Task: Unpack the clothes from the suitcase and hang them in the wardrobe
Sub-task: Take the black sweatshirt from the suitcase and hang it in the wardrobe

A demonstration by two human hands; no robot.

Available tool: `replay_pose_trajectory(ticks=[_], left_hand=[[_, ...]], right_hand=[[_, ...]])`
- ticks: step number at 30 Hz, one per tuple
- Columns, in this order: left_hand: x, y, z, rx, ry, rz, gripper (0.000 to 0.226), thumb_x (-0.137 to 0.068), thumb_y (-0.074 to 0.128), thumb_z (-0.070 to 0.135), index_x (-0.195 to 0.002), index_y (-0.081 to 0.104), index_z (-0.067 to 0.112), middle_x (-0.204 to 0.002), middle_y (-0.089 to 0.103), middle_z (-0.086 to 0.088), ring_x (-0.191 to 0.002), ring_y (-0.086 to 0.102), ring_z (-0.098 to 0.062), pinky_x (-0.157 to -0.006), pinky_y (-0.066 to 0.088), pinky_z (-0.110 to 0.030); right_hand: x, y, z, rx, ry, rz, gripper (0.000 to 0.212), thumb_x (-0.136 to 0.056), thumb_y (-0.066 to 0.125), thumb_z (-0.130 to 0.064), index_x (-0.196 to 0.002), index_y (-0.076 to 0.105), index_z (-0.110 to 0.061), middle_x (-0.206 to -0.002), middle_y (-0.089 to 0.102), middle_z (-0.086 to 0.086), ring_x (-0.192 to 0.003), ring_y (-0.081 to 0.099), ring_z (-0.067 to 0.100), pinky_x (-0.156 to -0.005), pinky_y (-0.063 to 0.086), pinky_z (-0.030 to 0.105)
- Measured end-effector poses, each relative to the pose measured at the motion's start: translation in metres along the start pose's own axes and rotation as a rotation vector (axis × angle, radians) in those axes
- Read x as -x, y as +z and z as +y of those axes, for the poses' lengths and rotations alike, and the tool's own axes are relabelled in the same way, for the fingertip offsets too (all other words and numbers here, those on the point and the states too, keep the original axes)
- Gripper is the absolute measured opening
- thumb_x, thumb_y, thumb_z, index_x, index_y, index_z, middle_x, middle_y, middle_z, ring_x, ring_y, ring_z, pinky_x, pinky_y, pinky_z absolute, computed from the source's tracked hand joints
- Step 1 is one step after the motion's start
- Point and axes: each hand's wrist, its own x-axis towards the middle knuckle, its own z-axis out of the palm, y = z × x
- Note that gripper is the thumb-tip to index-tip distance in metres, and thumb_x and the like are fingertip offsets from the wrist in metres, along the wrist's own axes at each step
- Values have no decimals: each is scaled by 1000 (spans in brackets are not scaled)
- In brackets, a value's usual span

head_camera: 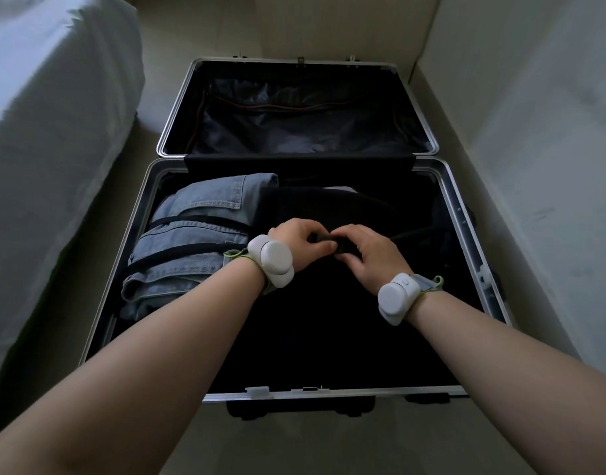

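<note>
An open black suitcase [459,214] with a silver frame lies on the floor, its lid [294,118] flat behind it. Folded light-blue jeans [198,234] fill the left of the near half, crossed by black straps [192,221]. Dark clothes [329,204] lie to their right and are hard to make out. My left hand [294,241] and my right hand [366,255] meet over the middle, both pinching the black strap buckle [329,240] between their fingers. The wardrobe is out of view.
A bed with a pale sheet [54,132] runs along the left of the suitcase. A light wall [534,149] stands close on the right. Beige floor [294,447] shows in front of the suitcase. White sensor bands sit on both wrists.
</note>
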Motion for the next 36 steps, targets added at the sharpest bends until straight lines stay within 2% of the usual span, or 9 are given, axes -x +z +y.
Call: replay_pose_trajectory(ticks=[3,5,9,14,18,23,27,31,36], left_hand=[[6,-14,-4,-68,-9,90,31,-74,63,61,-85,62,32,-74,58,15,-81,61,-13,-81,49,-33],[13,-30,-9,-185,-30,223,29,-78,61,57,-86,56,30,-74,54,14,-84,58,-16,-87,41,-34],[30,-56,-35,-330,-74,378,23,-89,53,45,-92,49,23,-83,59,5,-94,59,-26,-88,32,-36],[53,-76,-72,-382,-128,505,19,-92,49,36,-92,46,17,-86,64,-3,-84,60,-31,-84,31,-37],[85,-113,-122,-531,-343,660,15,-93,45,31,-99,49,18,-91,66,-6,-86,60,-31,-84,30,-38],[138,-145,-194,-561,-765,499,31,-91,44,18,-121,49,23,-121,51,-12,-115,45,-34,-101,25,-43],[135,-139,-187,-472,-663,447,43,-89,49,20,-132,44,26,-125,51,-10,-116,47,-33,-101,28,-39],[102,-114,-139,-415,-349,525,39,-90,53,28,-129,50,24,-122,54,-8,-112,50,-32,-98,31,-38],[61,-59,-58,-362,22,466,43,-89,56,28,-131,51,20,-123,54,-7,-113,49,-32,-97,31,-40]], right_hand=[[3,-12,15,70,82,158,33,-82,64,-15,-115,59,-18,-107,62,4,-96,60,24,-84,49,37],[3,-23,31,238,219,210,34,-84,61,-16,-118,56,-17,-111,60,9,-98,60,32,-83,46,39],[6,-22,36,558,462,53,57,-85,61,-26,-137,38,-23,-127,52,8,-115,51,30,-95,38,43],[-4,23,-21,465,201,118,60,-84,61,-27,-140,39,-21,-134,50,3,-122,47,25,-105,31,40],[-19,58,-88,377,-24,60,59,-83,62,-27,-139,43,-20,-137,49,3,-126,45,25,-107,29,41],[-26,91,-139,317,-149,30,59,-81,65,-24,-137,46,-16,-134,52,4,-124,47,26,-106,30,43],[-26,95,-137,306,-129,17,58,-85,62,-27,-139,43,-17,-138,49,3,-127,44,25,-107,28,41],[-20,82,-114,278,-71,126,51,-86,51,-30,-135,49,-14,-133,54,8,-123,49,29,-103,34,44],[-4,41,-46,312,235,195,49,-93,47,-23,-141,39,-17,-142,43,6,-131,39,26,-108,33,42]])
